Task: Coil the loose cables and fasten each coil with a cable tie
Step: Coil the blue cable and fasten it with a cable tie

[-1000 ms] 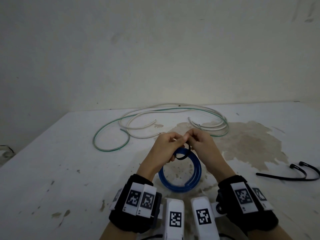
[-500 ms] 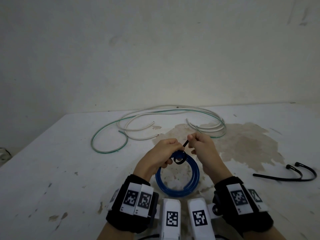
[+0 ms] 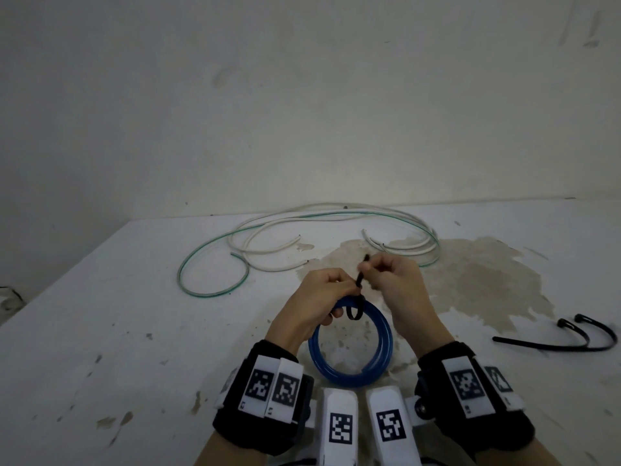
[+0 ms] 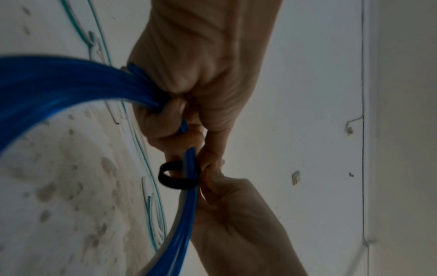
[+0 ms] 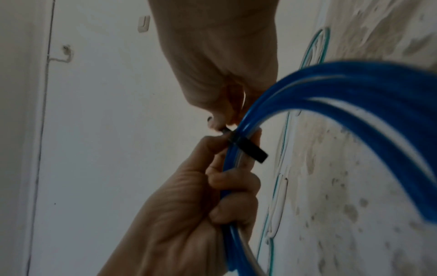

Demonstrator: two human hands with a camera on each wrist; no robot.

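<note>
My left hand (image 3: pixel 319 297) clamps the blue coil (image 3: pixel 351 364) above the table (image 3: pixel 100 331) so its turns stay bunched — my right hand (image 3: pixel 391 280) pinches the cable tie (image 3: pixel 359 297) tail, drawing its loop (not snug yet) tight.

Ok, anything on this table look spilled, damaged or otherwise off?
A big brownish stain spreads over the white table right of centre, with smaller specks nearby; whether it is wet or dry can't be told. The blue coil, the black tie looped round it and the spare ties look fine.
</note>
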